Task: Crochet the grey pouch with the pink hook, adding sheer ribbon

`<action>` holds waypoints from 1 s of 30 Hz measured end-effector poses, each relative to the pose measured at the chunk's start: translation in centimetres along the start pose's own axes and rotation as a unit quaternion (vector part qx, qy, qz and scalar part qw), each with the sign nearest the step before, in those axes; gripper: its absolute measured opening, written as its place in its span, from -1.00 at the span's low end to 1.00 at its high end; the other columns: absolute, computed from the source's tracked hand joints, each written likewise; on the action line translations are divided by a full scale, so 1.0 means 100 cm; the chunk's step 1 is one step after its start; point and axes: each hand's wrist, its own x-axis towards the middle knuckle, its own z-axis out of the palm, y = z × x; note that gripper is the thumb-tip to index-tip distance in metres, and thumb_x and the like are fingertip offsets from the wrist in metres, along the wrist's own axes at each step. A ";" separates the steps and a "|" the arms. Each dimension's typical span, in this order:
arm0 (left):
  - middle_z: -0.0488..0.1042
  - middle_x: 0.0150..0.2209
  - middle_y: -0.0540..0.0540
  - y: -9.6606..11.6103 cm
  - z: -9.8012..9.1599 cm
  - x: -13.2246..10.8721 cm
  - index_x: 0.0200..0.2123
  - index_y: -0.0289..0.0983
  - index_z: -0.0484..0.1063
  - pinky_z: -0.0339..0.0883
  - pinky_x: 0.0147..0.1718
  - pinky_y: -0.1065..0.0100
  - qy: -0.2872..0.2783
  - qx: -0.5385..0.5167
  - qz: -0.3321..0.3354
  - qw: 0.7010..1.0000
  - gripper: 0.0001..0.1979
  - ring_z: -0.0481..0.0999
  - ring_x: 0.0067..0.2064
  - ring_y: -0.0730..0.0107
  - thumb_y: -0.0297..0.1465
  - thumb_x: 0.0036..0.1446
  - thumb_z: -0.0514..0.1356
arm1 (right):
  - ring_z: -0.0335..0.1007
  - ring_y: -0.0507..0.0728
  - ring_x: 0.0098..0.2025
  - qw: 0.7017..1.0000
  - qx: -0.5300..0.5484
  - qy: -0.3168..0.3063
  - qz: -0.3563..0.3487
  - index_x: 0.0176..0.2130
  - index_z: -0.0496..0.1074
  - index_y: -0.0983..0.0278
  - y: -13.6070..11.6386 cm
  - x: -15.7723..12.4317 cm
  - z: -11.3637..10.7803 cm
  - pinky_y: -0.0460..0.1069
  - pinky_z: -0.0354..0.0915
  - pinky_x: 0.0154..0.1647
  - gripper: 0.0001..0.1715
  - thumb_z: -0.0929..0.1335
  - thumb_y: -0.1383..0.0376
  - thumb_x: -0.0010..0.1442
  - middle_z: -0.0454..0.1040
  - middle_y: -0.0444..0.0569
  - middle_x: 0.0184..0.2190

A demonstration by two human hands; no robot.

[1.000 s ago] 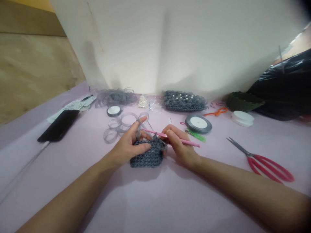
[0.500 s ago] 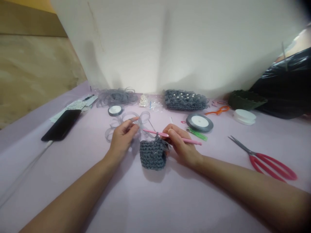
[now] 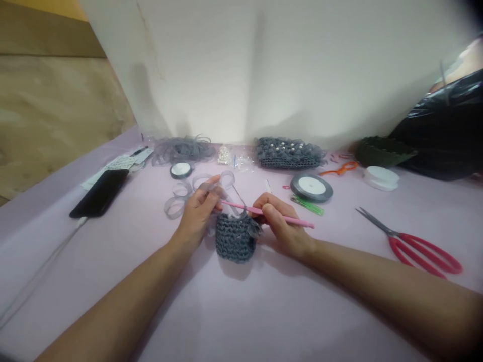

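Observation:
A pink crochet hook [image 3: 290,219] is gripped in my right hand [image 3: 281,221], its tip pointing left toward my other hand. A small grey crocheted piece [image 3: 235,239] hangs just below the hook, and a loop at its top right sits around the shaft. Some right fingers are hidden behind the piece's right edge. My left hand [image 3: 198,211] is closed on a sheer grey ribbon [image 3: 227,179], pinched between thumb and fingers near the hook's tip. Loose coils of that ribbon lie on the table beyond and left of this hand.
Red-handled scissors [image 3: 411,244] lie at the right. A ribbon spool [image 3: 311,187] and a green clip [image 3: 307,205] lie beyond my right hand. Along the back are a beaded grey crocheted piece [image 3: 289,153] and a ribbon heap [image 3: 181,150]. A phone [image 3: 101,193] with a cable lies left.
My left hand has moved slightly right and up, closer to the crocheted piece and the hook's tip. My right hand and the hook are almost where they were.

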 end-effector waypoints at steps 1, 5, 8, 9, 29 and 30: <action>0.48 -0.31 -0.02 0.001 0.001 -0.001 0.15 -0.18 0.37 0.22 -0.42 0.44 -0.002 -0.029 -0.007 1.000 -0.44 0.34 -0.43 0.51 -0.13 0.11 0.28 | 0.31 0.01 -0.49 1.000 0.014 -0.002 0.001 -0.33 0.34 0.25 0.000 0.000 0.000 -0.08 0.28 -0.47 -0.58 0.21 -0.01 0.35 0.36 -0.13 -0.49; 0.39 -0.51 0.05 0.007 0.003 -0.004 0.16 -0.22 0.34 0.15 -0.51 0.47 -0.023 -0.075 -0.055 0.995 -0.37 0.32 -0.52 0.53 -0.06 0.08 0.28 | 0.36 0.00 -0.53 0.996 0.086 -0.015 0.017 -0.31 0.32 0.25 0.002 0.000 0.001 -0.07 0.29 -0.51 -0.61 0.22 0.01 0.35 0.35 -0.16 -0.48; 0.43 -0.50 0.02 0.010 0.004 -0.005 0.12 -0.26 0.37 0.21 -0.48 0.45 -0.028 -0.083 -0.078 0.993 -0.36 0.38 -0.49 0.49 -0.04 0.06 0.29 | 0.39 0.00 -0.55 0.991 0.130 -0.014 0.036 -0.31 0.32 0.25 0.007 0.001 0.002 -0.06 0.29 -0.53 -0.63 0.21 0.03 0.36 0.36 -0.16 -0.44; 0.46 -0.47 0.00 0.010 0.004 -0.005 0.12 -0.26 0.37 0.22 -0.48 0.45 -0.031 -0.083 -0.083 0.993 -0.36 0.40 -0.47 0.48 -0.04 0.06 0.29 | 0.39 0.00 -0.55 0.989 0.142 -0.009 0.041 -0.31 0.32 0.24 0.008 0.002 0.002 -0.06 0.29 -0.54 -0.63 0.21 0.03 0.36 0.36 -0.16 -0.44; 0.45 -0.48 -0.05 0.013 0.003 -0.008 0.12 -0.29 0.38 -0.09 -0.77 0.57 -0.071 -0.142 -0.231 0.960 -0.26 0.19 -0.67 0.64 0.16 0.09 0.10 | 0.38 0.01 -0.50 0.996 0.083 -0.043 -0.002 -0.27 0.31 0.24 0.001 -0.002 0.001 -0.09 0.29 -0.46 -0.68 0.24 0.06 0.36 0.43 -0.16 -0.52; 0.45 -0.49 -0.06 0.012 0.003 -0.008 0.11 -0.30 0.38 -0.09 -0.77 0.57 -0.074 -0.141 -0.238 0.958 -0.25 0.21 -0.67 0.63 0.16 0.08 0.10 | 0.38 0.01 -0.49 0.996 0.077 -0.047 -0.011 -0.27 0.31 0.24 0.001 -0.003 0.001 -0.09 0.30 -0.46 -0.69 0.23 0.06 0.36 0.44 -0.15 -0.51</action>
